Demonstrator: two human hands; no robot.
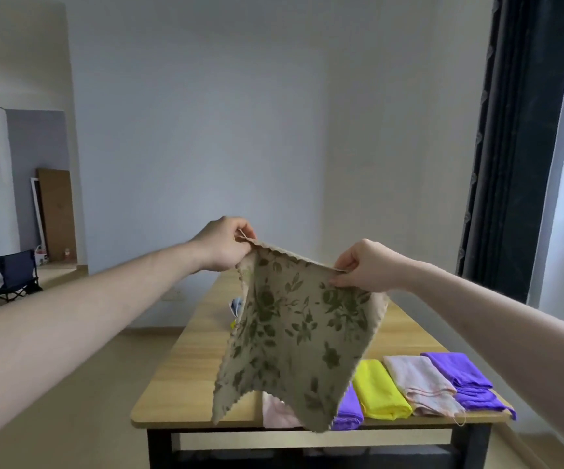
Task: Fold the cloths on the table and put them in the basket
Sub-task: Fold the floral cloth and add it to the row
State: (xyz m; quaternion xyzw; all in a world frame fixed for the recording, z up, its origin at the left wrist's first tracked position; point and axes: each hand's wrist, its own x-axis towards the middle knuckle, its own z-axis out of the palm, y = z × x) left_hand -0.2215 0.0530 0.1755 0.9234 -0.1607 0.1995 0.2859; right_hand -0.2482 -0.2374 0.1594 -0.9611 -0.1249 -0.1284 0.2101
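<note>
So the floral cloth [294,336] is up in the air right now, hanging above the table [185,377] rather than lying on it. Left hand [224,243] pinches one top corner, right hand [363,265] pinches the other, fingers and thumb closed on the fabric on both sides. The held top edge runs pretty much straight from hand to hand, sloping a bit since the left hand sits higher, and the rest just drops down from there, lower edge dangling in front of the table's near edge.

That's the bit that matters imo: the cloth hangs below both hands, spread across between them, so neither hand is really nearer, they each own a corner. My guess is the fold means either bringing those two corners together or laying it flat on the table first.

Under the cloth, along the near edge of the table, there's a row of folded pieces: yellow cloth [380,389], pale pink cloth [419,384] and purple cloth [459,379] off to the right of it, plus another purple and another pink one partly hidden behind it. More stuff peeks out on the far side of the cloth (can't tell what). No basket in view that I can see
</note>
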